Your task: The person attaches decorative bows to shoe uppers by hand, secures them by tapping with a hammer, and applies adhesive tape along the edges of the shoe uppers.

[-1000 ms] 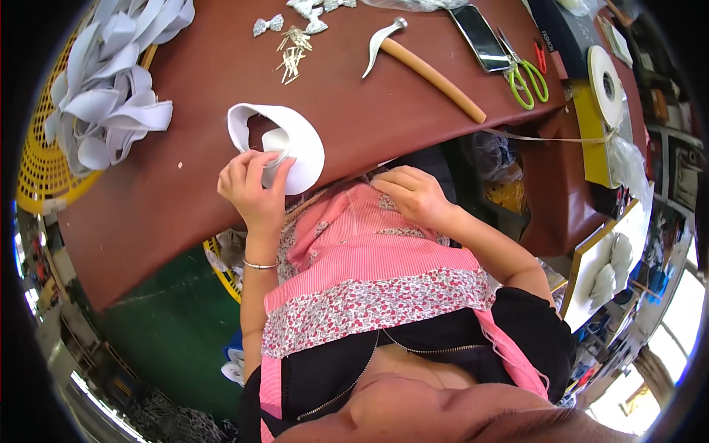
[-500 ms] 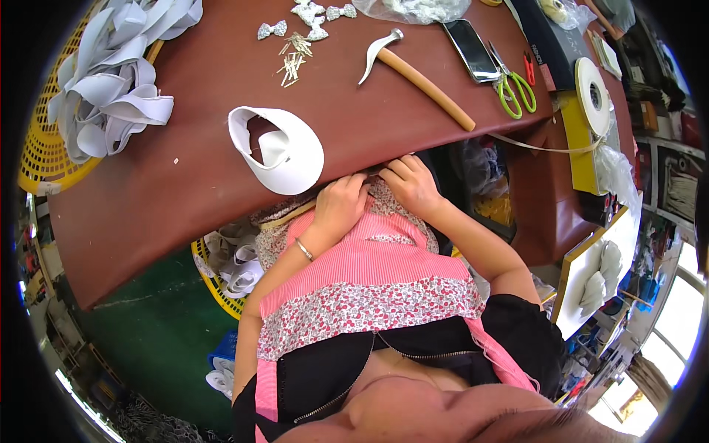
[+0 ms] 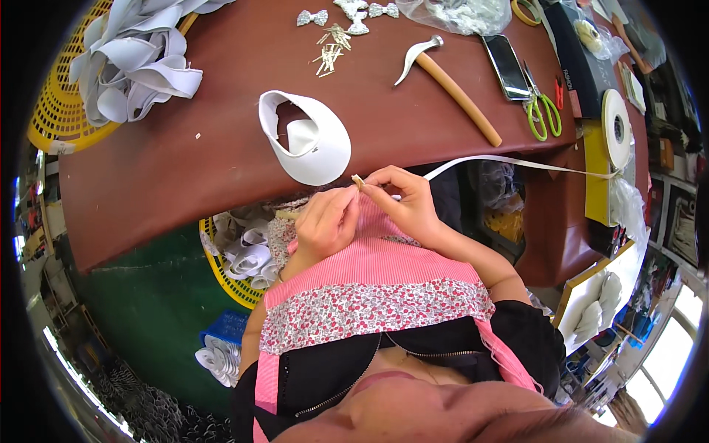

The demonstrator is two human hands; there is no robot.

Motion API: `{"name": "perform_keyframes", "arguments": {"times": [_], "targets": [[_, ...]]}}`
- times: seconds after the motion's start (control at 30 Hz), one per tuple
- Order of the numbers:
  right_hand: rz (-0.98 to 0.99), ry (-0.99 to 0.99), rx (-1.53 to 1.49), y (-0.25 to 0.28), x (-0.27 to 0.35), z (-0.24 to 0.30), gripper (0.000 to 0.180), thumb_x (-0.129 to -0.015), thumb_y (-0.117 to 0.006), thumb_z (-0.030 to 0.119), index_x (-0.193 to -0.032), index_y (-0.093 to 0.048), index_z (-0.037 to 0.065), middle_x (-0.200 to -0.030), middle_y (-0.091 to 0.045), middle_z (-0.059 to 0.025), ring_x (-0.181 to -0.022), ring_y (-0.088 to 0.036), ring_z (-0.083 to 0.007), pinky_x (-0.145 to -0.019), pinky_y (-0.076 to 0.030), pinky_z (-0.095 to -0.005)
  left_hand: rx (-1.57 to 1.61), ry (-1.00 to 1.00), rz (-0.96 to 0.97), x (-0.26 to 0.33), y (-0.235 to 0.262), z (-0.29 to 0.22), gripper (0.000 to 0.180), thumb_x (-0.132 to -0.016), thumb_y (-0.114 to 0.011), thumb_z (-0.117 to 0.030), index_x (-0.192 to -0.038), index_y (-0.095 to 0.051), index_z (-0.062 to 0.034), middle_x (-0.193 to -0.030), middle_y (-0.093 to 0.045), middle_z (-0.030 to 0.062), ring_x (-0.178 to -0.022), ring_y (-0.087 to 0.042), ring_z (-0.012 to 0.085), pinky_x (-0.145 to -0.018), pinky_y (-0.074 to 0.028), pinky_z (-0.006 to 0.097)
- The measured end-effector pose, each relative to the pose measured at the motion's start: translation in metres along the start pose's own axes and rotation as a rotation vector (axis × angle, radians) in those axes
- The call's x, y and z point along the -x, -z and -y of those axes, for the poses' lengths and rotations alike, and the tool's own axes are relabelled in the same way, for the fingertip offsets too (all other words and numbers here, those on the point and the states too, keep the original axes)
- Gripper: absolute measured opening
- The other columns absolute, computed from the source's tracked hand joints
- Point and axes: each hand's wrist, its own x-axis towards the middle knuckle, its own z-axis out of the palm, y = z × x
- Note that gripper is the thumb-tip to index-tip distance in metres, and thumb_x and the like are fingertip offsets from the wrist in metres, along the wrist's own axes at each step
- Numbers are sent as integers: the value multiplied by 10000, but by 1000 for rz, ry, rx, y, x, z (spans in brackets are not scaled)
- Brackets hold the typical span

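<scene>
Above my apron, just off the table's front edge, both hands meet with pinched fingers. Between the fingertips stands a small pale gold piece (image 3: 358, 180), similar in colour to the slim clips (image 3: 329, 53) on the table; its exact shape is partly hidden. My left hand (image 3: 325, 223) is closed at its lower end. My right hand (image 3: 406, 203) pinches it from the other side. A white ribbon (image 3: 509, 159) runs from the ribbon roll (image 3: 614, 122) at the right into my right hand. Close beyond my fingers lies a white curved band (image 3: 325, 148), shaped like a visor.
On the brown table (image 3: 221, 184) lie a hammer (image 3: 458, 92), a phone (image 3: 507, 68), green-handled scissors (image 3: 543, 114) and several silver bows (image 3: 312, 18). A yellow basket (image 3: 55, 111) of white bands stands far left. Another yellow basket (image 3: 225, 277) sits below the table edge.
My hands have come up from under the table edge, with the small pale gold piece now showing between the fingers. The white ribbon is now drawn across to my right hand. The view has shifted.
</scene>
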Motion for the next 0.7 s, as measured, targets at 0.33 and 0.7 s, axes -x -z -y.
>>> {"name": "perform_keyframes", "arguments": {"times": [0.33,0.7], "targets": [[30,-371,-423,-1,4,3,153,-1058,-707,77,-1154,-717,-41,-1071,-761,-89,-941,-741,-124,-811,-623,-272,147,265,-25,2,7,-10,228,-871,-805,63,-1089,-790,-1,-914,-760,109,-685,-712,194,-586,-553,302],[21,-274,-475,-6,-7,7,168,-1055,-690,31,-1197,-697,-59,-1100,-755,-125,-967,-748,-162,-865,-630,-288,147,205,-2,-7,6,-3,305,-906,-754,99,-1188,-800,-8,-971,-755,94,-734,-684,105,-565,-498,228]]}}
